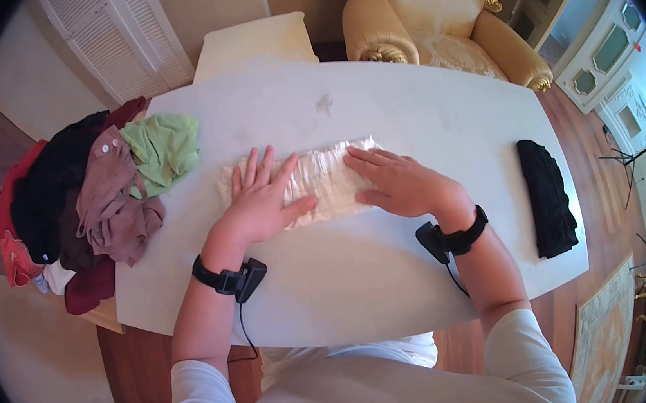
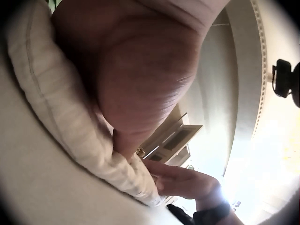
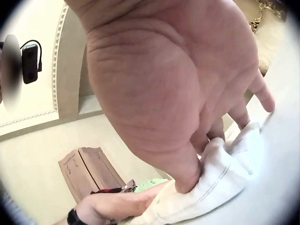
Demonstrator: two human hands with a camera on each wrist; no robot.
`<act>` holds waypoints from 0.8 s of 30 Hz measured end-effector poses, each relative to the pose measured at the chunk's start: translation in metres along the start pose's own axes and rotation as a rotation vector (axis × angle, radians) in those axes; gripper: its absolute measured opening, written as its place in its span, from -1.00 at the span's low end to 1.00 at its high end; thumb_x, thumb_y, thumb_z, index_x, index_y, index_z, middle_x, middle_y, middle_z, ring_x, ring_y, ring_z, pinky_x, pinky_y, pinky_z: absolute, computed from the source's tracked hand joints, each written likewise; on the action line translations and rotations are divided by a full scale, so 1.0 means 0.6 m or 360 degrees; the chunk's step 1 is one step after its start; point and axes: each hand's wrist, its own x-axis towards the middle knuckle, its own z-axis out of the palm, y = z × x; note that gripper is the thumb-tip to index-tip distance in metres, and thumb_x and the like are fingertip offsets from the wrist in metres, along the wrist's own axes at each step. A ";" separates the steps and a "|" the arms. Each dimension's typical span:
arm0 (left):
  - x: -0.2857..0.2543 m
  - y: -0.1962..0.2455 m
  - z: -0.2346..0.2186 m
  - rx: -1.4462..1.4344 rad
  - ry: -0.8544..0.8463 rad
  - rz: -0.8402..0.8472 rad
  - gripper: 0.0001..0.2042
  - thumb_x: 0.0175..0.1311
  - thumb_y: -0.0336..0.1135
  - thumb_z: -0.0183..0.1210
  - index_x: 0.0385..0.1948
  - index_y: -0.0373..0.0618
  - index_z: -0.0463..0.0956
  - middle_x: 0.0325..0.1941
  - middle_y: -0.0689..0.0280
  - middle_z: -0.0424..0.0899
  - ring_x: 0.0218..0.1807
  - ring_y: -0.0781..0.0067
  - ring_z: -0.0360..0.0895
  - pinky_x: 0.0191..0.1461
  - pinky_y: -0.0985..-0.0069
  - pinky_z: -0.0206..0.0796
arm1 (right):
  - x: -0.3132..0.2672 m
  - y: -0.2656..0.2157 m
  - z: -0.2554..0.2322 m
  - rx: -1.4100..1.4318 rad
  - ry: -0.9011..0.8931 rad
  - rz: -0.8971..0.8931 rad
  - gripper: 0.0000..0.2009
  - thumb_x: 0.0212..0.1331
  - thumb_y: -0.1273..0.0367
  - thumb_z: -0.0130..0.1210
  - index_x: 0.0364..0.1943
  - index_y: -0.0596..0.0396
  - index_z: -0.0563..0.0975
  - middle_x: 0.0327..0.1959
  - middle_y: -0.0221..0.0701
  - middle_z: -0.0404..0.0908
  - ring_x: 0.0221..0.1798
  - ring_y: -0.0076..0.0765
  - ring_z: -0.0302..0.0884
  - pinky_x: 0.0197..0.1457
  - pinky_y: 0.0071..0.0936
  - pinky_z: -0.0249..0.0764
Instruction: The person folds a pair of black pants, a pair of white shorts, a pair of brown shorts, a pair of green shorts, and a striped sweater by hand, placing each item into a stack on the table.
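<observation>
A cream-white folded cloth (image 1: 325, 185) lies crosswise on the white table (image 1: 331, 279), its upper part gathered in wrinkles. My left hand (image 1: 256, 201) rests on its left part with fingers spread. On the right end my right hand (image 1: 404, 183) lies with straight fingers, thumb toward the middle. In the left wrist view the cloth (image 2: 70, 122) forms a thick padded edge under the left hand (image 2: 140, 70). The right wrist view shows the right thumb pressing the cloth (image 3: 206, 187) beneath the right hand (image 3: 164, 84).
A heap of clothes, with a green piece (image 1: 164, 151) and a mauve piece (image 1: 113, 192), lies at the table's left edge. A folded black cloth (image 1: 548, 197) lies at the right. Beyond the table stand a gold armchair (image 1: 436, 1) and a cream seat (image 1: 253, 45).
</observation>
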 end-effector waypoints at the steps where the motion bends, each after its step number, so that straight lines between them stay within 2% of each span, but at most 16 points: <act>1: 0.003 -0.001 -0.002 -0.0026 0.0004 0.0014 -0.13 0.43 0.34 0.12 0.65 0.09 0.08 0.76 -0.09 -0.15 0.78 -0.14 -0.37 0.74 -0.05 -0.46 | -0.002 0.002 -0.006 0.0044 0.0036 -0.0008 -0.39 0.49 0.14 0.13 0.50 0.13 0.35 0.57 -0.11 0.33 0.55 0.09 0.32 0.57 -0.14 0.27; 4: 0.005 -0.027 -0.015 -0.0157 0.0453 0.0068 -0.21 0.41 0.16 0.26 0.55 -0.07 0.24 0.66 -0.14 0.15 0.72 -0.15 -0.05 0.70 0.05 -0.13 | -0.003 0.017 -0.038 0.0359 0.0301 0.0075 -0.52 0.43 0.27 0.22 0.34 0.19 0.50 0.35 -0.11 0.57 0.35 0.04 0.56 0.38 -0.19 0.49; 7: 0.004 -0.077 -0.044 -0.0535 0.0786 -0.0039 -0.30 0.35 0.11 0.32 0.37 -0.20 0.43 0.43 -0.18 0.47 0.52 -0.15 0.36 0.54 0.17 0.23 | -0.001 0.019 -0.055 0.0521 0.0459 0.0335 -0.61 0.38 0.29 0.22 0.20 0.20 0.59 0.19 -0.09 0.67 0.17 0.03 0.68 0.24 -0.23 0.57; 8: 0.001 -0.096 -0.046 -0.0508 0.0769 -0.0154 -0.32 0.35 0.12 0.31 0.33 -0.22 0.45 0.37 -0.17 0.51 0.44 -0.13 0.43 0.48 0.19 0.28 | 0.003 0.034 -0.045 0.0579 0.0506 0.0351 -0.61 0.38 0.27 0.21 0.18 0.19 0.60 0.11 -0.07 0.68 0.11 0.04 0.70 0.19 -0.20 0.59; 10: -0.002 -0.122 -0.052 -0.0443 0.0735 -0.0379 -0.34 0.35 0.15 0.31 0.25 -0.27 0.49 0.25 -0.14 0.60 0.29 -0.08 0.57 0.36 0.22 0.40 | 0.007 0.029 -0.038 0.0521 0.0468 0.0453 -0.60 0.38 0.25 0.22 0.18 0.20 0.59 0.11 -0.05 0.68 0.09 0.05 0.70 0.18 -0.19 0.59; 13: 0.001 -0.136 -0.058 -0.0370 0.0518 -0.0702 -0.36 0.33 0.18 0.34 0.10 -0.31 0.55 0.11 -0.11 0.67 0.14 -0.07 0.65 0.23 0.20 0.47 | 0.018 0.046 -0.004 0.0376 0.0551 0.0456 -0.60 0.37 0.23 0.23 0.16 0.21 0.60 0.08 -0.06 0.67 0.04 0.06 0.71 0.15 -0.19 0.60; 16: 0.004 -0.123 -0.062 -0.0519 0.0425 -0.0644 -0.39 0.31 0.21 0.35 -0.10 -0.34 0.60 -0.02 -0.07 0.73 -0.01 0.02 0.69 0.11 0.24 0.51 | 0.022 0.047 0.011 0.0343 0.0637 0.0426 -0.60 0.37 0.22 0.24 0.14 0.21 0.61 0.06 -0.07 0.67 -0.02 0.04 0.72 0.11 -0.19 0.61; 19: 0.009 -0.113 -0.054 -0.0690 0.0475 -0.0454 -0.44 0.30 0.17 0.36 -0.25 -0.32 0.62 -0.15 -0.01 0.75 -0.11 0.10 0.71 0.01 0.29 0.52 | 0.023 0.036 -0.005 0.0452 0.0615 0.0438 -0.62 0.35 0.23 0.26 0.12 0.19 0.63 0.03 -0.08 0.66 -0.04 0.00 0.71 0.10 -0.20 0.61; 22: 0.022 -0.121 -0.025 -0.0692 0.0603 -0.0267 -0.51 0.29 0.09 0.40 -0.25 -0.29 0.64 -0.15 0.02 0.75 -0.14 0.18 0.71 -0.01 0.33 0.52 | 0.024 0.030 -0.018 0.0556 0.0575 0.0413 -0.64 0.34 0.25 0.26 0.10 0.19 0.64 0.00 -0.11 0.66 -0.06 -0.06 0.70 0.08 -0.23 0.60; 24: 0.024 -0.114 -0.018 -0.0864 0.0525 -0.0195 -0.56 0.28 0.03 0.41 -0.22 -0.27 0.66 -0.16 0.04 0.75 -0.14 0.20 0.70 0.00 0.33 0.52 | 0.021 0.028 -0.021 0.0568 0.0559 0.0344 -0.67 0.32 0.28 0.28 0.07 0.19 0.65 -0.04 -0.16 0.67 -0.09 -0.14 0.68 0.06 -0.27 0.60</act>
